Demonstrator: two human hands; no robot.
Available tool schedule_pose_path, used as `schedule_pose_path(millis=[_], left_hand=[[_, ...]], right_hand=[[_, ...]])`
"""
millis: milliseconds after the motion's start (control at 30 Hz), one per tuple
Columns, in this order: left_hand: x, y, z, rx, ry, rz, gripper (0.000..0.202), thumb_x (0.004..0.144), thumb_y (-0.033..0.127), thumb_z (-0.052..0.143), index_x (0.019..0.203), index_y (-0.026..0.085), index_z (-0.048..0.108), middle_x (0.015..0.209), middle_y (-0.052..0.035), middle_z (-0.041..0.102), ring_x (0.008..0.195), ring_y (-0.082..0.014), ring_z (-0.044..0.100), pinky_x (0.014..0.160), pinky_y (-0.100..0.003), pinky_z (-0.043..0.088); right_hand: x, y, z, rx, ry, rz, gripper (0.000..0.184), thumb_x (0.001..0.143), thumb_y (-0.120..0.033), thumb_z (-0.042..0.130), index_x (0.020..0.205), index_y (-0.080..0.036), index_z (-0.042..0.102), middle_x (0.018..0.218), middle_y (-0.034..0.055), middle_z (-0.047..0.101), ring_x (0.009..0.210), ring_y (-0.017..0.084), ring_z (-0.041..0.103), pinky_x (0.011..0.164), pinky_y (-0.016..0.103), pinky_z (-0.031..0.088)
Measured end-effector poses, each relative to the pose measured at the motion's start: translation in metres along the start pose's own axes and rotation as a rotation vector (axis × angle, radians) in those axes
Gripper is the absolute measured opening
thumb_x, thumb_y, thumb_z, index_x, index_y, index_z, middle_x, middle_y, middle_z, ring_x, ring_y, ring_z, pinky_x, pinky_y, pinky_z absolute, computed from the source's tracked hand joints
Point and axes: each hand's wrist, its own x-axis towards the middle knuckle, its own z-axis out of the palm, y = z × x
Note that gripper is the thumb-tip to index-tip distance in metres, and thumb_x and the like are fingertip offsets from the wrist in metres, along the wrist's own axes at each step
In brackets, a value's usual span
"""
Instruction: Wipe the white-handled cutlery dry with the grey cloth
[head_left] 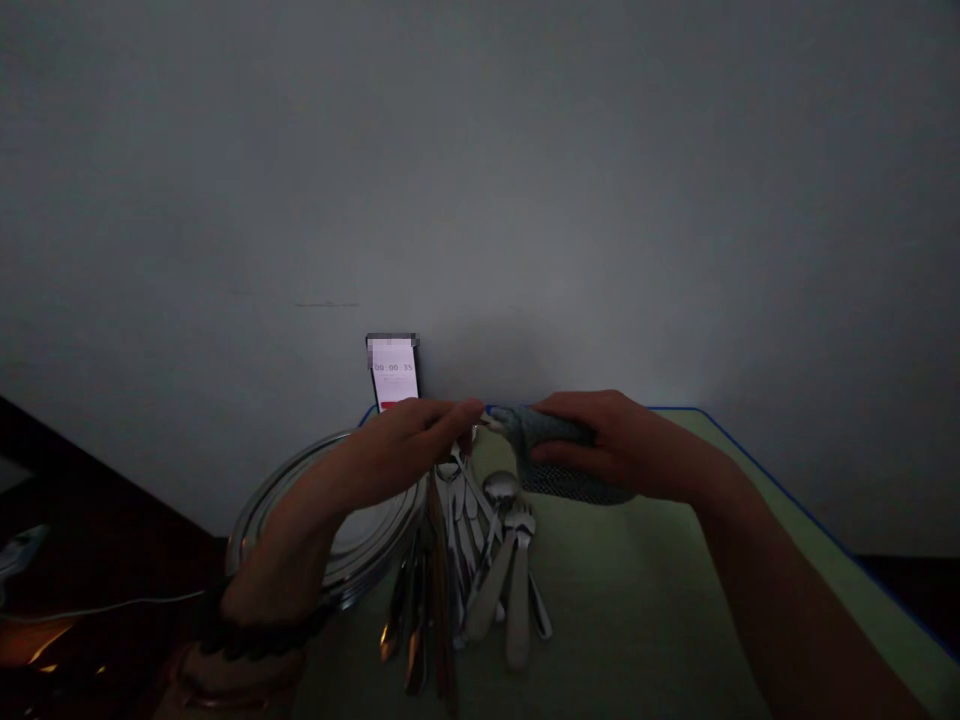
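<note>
My left hand (409, 440) reaches over from the left with thumb and fingers pinched on the end of a slim metal utensil, whose kind is mostly hidden. Opposite it, my right hand (615, 435) is closed round a grey-blue cloth (551, 427), which wraps the utensil's other part; a loose part of the cloth hangs below the palm. Under both hands lies a pile of cutlery on the table. In it a spoon (501, 488) and a fork (523, 525) with pale handles rest on top, beside several metal pieces and dark, thin sticks (442, 620).
Round metal plates or lids (255, 500) stand stacked at the left, partly behind my left forearm. A phone (394, 372) showing a timer leans on the grey wall (525, 200). The pale green table (637, 610) has a blue edge; a white cable (112, 606) runs at far left.
</note>
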Motion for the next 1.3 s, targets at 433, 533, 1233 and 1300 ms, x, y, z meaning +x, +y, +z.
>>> schedule_pose_path(millis=[433,533,1233,1300], left_hand=[[-0.013,-0.013,-0.035,0.271,0.406,-0.035,0.035,0.086,0.042,0.035,0.067,0.017,0.053,0.05,0.0046,0.041,0.049,-0.0097,0.039,0.048,-0.021,0.03],[-0.006,-0.006,-0.019,0.355,0.301,0.046,0.036,0.084,0.044,0.04,0.068,0.016,0.055,0.052,0.0036,0.047,0.049,-0.009,0.04,0.048,-0.021,0.029],[0.089,0.039,0.121,0.413,0.038,0.249,0.026,0.085,0.032,0.038,0.089,0.019,0.06,0.085,-0.0073,0.066,0.073,-0.0194,0.06,0.062,-0.028,0.042],[0.095,0.046,0.13,0.397,0.024,0.264,0.026,0.085,0.032,0.038,0.091,0.019,0.06,0.087,-0.0066,0.066,0.075,-0.0184,0.06,0.065,-0.028,0.042]], right_hand=[[-0.003,0.045,0.001,0.234,-0.222,0.199,0.043,0.081,-0.048,0.046,0.108,-0.016,0.056,0.1,0.0077,0.062,0.086,0.019,0.058,0.074,0.032,0.045],[-0.005,0.038,0.002,0.439,-0.205,0.133,0.072,0.075,-0.04,0.06,0.136,-0.023,0.025,0.13,0.0105,0.045,0.113,0.019,0.047,0.092,0.034,0.039],[-0.141,0.175,0.016,-0.366,0.347,0.878,0.04,0.089,-0.031,0.032,0.103,-0.006,0.061,0.097,0.0189,0.056,0.096,0.024,0.052,0.083,0.033,0.037],[-0.151,0.19,0.024,-0.415,0.398,0.974,0.043,0.089,-0.031,0.03,0.106,-0.005,0.06,0.096,0.0193,0.055,0.097,0.025,0.052,0.083,0.034,0.037]])
